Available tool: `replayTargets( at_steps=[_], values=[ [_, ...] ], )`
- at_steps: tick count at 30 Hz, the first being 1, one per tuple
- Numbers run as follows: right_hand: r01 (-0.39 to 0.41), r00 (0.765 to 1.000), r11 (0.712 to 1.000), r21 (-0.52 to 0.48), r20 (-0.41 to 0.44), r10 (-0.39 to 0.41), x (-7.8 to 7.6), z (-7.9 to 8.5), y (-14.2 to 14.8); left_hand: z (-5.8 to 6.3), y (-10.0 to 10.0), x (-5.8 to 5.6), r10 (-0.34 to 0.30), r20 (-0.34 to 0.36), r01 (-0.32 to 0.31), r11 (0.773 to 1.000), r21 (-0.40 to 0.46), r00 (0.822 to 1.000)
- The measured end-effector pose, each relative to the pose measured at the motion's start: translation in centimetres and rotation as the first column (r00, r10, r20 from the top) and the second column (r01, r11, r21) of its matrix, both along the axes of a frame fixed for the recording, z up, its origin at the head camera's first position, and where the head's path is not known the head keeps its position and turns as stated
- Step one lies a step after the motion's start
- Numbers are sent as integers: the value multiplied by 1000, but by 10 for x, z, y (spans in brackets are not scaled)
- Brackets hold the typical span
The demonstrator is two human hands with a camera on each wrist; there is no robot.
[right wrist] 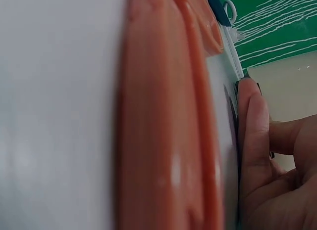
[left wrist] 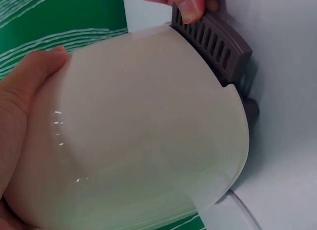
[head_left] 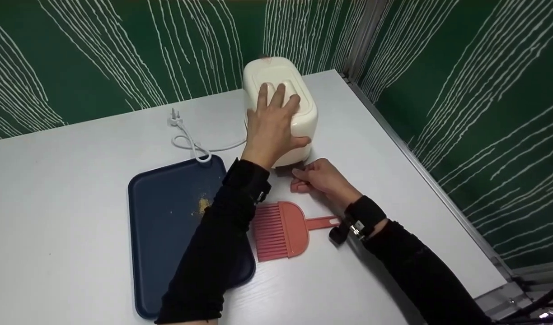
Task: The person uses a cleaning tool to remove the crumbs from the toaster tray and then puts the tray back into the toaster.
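Observation:
A cream toaster [head_left: 281,113] stands near the table's back edge. My left hand [head_left: 272,128] rests on its top with fingers spread and thumb down along the near side. Low at its near end sticks out a dark grey slotted crumb tray [left wrist: 213,44]. Thumb and fingers of my right hand [head_left: 324,178] pinch that tray's end, close over the table. In the right wrist view the right hand [right wrist: 277,175] shows at the right, with much of the crumb tray hidden behind it.
A navy serving tray [head_left: 152,253] with yellowish crumbs [head_left: 204,204] lies left, partly under my left forearm. A coral hand brush [head_left: 294,228] lies beside it, handle below my right wrist. The white power cord [head_left: 227,148] runs left to its plug [head_left: 175,119]. Green walls stand behind and right.

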State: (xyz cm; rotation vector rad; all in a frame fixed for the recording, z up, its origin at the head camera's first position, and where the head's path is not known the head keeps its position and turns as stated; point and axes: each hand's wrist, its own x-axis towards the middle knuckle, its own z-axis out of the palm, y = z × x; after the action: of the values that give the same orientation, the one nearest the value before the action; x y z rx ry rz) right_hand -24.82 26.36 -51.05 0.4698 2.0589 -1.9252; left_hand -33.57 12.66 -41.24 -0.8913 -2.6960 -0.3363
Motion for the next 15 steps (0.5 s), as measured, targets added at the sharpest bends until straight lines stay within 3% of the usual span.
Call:
replayTargets(
  at_steps=[7,11,15],
  values=[
    [14,1000,996,-90,-12,-15,1,-3,0,0,-1,-2,7,26,-7,1000,-2,1000],
    [-20,1000,997,-80,-24,18,1,-4,4,1,0,-2,4,25,-4,1000,-7,1000],
    [-72,997,996,-55,19,73,0,-1,10,2,1,-1,-7,29,7,1000,4,1000]
  ],
)
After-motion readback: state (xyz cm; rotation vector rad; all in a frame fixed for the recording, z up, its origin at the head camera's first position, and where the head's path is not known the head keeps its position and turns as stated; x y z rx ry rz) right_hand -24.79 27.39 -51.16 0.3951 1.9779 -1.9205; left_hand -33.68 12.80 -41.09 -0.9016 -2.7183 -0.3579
